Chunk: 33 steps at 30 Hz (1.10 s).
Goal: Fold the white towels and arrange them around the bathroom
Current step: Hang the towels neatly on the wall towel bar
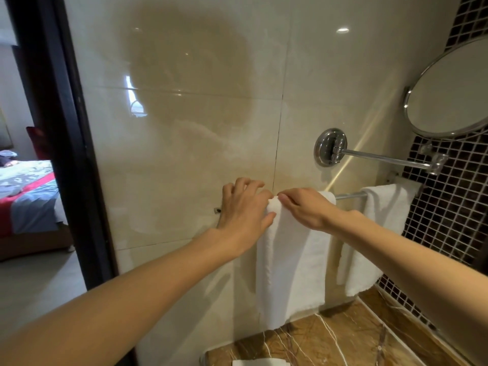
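Left hand and right hand pinch the towel, seemingly soft and light, at its fold atop the rail.

Round mirror, chrome arm, marble counter — bed past door frame

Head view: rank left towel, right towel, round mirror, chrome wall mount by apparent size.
1. left towel
2-3. right towel and round mirror: look alike, and the frame edge crops the mirror, so unranked
4. chrome wall mount
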Motion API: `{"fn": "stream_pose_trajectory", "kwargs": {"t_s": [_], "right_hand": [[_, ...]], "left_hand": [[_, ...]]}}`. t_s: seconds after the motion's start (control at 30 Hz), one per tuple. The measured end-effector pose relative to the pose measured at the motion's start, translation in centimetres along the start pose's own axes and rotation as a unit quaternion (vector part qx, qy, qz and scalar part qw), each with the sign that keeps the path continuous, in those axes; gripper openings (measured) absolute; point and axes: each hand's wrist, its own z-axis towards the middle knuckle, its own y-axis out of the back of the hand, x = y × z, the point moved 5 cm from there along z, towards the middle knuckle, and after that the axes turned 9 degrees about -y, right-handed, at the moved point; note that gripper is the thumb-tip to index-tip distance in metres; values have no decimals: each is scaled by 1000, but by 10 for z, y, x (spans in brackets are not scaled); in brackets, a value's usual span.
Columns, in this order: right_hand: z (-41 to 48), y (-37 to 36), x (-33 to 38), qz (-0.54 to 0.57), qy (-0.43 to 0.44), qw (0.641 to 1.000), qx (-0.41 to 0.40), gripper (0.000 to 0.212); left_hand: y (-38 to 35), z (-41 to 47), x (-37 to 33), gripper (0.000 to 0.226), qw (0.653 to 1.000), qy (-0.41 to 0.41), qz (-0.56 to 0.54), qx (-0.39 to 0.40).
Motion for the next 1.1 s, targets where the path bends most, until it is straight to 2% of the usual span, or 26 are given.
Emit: {"fn": "stream_pose_trajectory", "kwargs": {"t_s": [0.07,0.13,0.27,0.47,0.63,0.8,0.97,1.1], "right_hand": [[0,2,3,-3,16,1000,-9,35],[0,3,6,-10,37,999,-30,32],[-1,5,5,-17,37,998,-53,36],[-2,3,2,-36,26,997,-60,36],[-4,1,2,-34,12,995,-88,40],[-5,0,1,-28,-4,994,-104,41],[-8,-1,3,-40,-4,992,-118,35],[-8,-4,1,-34,-9,992,-119,37]], "left_hand": [[8,-16,-10,28,993,-29,-71,-87],[7,-35,-19,23,978,-49,-156,-133],[-25,-75,-33,22,962,-9,-264,-68],[-93,-121,-27,35,951,122,-285,-1],[-150,-154,-22,55,911,226,-339,57],[-198,-176,-25,53,870,303,-379,93],[-232,-178,-27,59,843,340,-404,102],[-258,-196,-33,59,842,358,-379,137]]}}
